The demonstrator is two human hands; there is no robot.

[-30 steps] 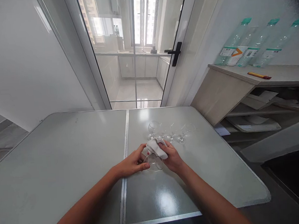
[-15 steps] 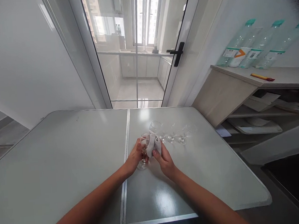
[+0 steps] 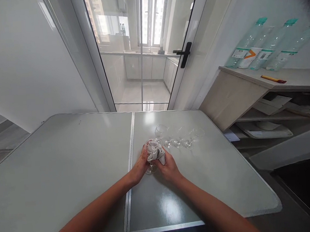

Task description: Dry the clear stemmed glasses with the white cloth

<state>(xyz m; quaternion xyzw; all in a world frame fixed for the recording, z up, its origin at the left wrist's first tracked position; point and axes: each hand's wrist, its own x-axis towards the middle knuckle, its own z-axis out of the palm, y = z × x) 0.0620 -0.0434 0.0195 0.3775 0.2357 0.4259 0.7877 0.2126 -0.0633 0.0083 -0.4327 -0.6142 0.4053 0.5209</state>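
In the head view, I can see the cloth [image 3: 155, 152] has just shifted: half a second ago it was against the right side of the bowl, and now it is bunched up over the mouth of the wine glass [image 3: 150, 170]. The glass has turned too, since a second ago its bowl pointed to the near side and now its foot is the nearer part. To my eye, that means the wiping has come round to the rim, and perhaps the inside, of the bowl.

The left hand [image 3: 140, 163] is curled around the left side of the bowl, and the right hand [image 3: 169, 167] pinches the cloth from the right, so the two hands close in on the glass from both sides. It sits over the table [image 3: 181, 188], just right of the metal strip [image 3: 132, 135]; I can't tell whether the foot touches the top.

The glass looks clear and thin, with a short stem and a round foot, most of its bowl hidden by fingers and crumpled cloth. Just beyond stands a row of similar glasses [image 3: 178, 143]
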